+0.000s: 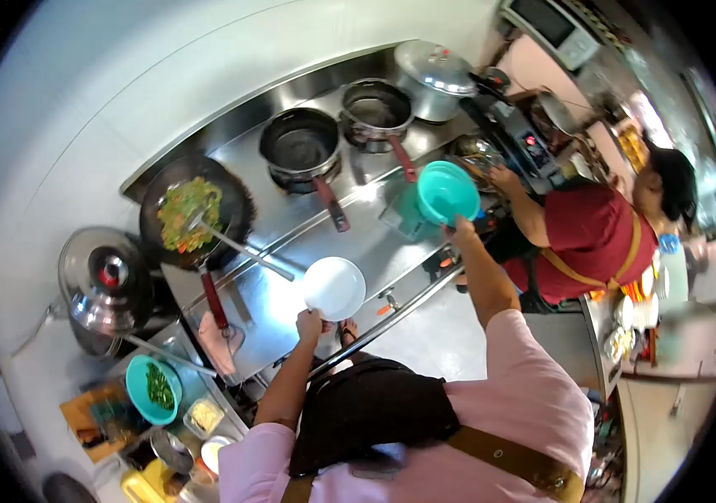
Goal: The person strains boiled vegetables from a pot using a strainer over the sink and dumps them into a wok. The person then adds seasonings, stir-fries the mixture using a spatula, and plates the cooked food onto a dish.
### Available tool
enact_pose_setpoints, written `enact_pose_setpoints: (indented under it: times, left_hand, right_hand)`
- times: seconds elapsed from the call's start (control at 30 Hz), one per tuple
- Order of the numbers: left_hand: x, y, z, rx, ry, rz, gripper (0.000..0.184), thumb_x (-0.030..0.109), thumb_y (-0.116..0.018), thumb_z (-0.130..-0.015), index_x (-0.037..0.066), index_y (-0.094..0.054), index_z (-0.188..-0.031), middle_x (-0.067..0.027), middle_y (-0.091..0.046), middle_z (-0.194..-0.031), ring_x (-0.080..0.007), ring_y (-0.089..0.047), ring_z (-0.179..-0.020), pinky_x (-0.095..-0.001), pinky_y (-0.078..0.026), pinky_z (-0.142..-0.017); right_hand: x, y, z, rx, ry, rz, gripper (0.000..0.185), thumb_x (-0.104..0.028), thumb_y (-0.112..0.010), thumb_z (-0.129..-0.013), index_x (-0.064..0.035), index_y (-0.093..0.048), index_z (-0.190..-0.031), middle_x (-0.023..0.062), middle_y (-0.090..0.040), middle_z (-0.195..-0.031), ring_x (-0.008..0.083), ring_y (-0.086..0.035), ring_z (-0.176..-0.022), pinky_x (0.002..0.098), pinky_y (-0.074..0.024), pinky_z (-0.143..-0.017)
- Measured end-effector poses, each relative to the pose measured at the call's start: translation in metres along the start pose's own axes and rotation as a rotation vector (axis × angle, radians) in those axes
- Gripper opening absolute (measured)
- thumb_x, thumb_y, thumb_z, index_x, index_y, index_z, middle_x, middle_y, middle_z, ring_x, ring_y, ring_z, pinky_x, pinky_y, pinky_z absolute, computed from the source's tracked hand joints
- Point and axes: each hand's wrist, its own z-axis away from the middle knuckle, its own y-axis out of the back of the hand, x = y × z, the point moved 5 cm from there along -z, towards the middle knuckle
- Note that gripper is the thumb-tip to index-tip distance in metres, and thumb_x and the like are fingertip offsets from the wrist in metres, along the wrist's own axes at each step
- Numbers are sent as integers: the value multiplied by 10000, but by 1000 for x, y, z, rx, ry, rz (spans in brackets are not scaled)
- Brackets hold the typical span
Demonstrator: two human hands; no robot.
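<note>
My left hand grips the edge of a round white plate over the steel stove front. With my arm stretched out to the right, my right hand is closed on the rim of a teal plastic bowl, whose inside shows no food. Left of the plate is a dark wok of cooked, chopped green vegetables with orange bits. A long-handled metal turner rests in it, its handle end close to the plate.
Two dark pans and a lidded pressure cooker stand along the stove. A co-worker in a red shirt stands close on the right. At lower left are a teal bowl of greens, a lidded pot and a pink cloth.
</note>
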Motion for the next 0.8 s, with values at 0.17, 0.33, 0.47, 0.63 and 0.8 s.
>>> enact_pose_setpoints:
  times: [0.17, 0.33, 0.47, 0.63, 0.8]
  left_hand:
    - [-13, 97, 32, 45, 42, -6, 341, 169, -481, -1007, -142, -618, -1028, -215, -690, -748, -264, -700, -578, -357, -611, -541]
    - [-49, 159, 32, 94, 5, 9, 370, 292, -542, -990, -53, -647, -907, -140, -692, -735, -210, -673, -563, -338, -555, -482]
    - [-76, 210, 48, 247, -137, 305, 338, 273, -513, -986, -15, -639, -860, -110, -679, -744, -181, -631, -543, -314, -526, -469]
    - [-78, 227, 98, 420, -180, -399, 269, 218, -513, -944, 45, -695, -848, -134, -699, -746, -268, -686, -663, -429, -524, -620]
    - [-93, 135, 113, 73, -400, -824, 256, 286, -665, -884, 80, -649, -1034, -203, -673, -1028, -400, -634, -986, -526, -486, -875]
  right_hand:
    - [9, -20, -52, -387, -63, -73, 424, -327, -640, -975, -47, -520, -1270, 129, -595, -1144, 313, -593, -1012, 474, -557, -825]
    - [23, -17, 87, -19, 761, 341, 347, -296, -558, -910, 23, -685, -861, 59, -591, -641, 241, -561, -557, 413, -448, -527]
    - [116, -106, 233, -504, 525, 388, 181, -246, -638, -932, -82, -682, -994, -26, -520, -679, 73, -488, -591, 218, -384, -502]
    - [214, -244, 382, -1231, 895, 1323, 503, -444, -649, -918, 41, -646, -1052, 219, -708, -905, 361, -695, -875, 434, -512, -758]
    - [265, -283, 403, -1148, 1214, 1804, 318, -131, -608, -841, 17, -588, -1121, 307, -664, -990, 464, -642, -944, 529, -503, -845]
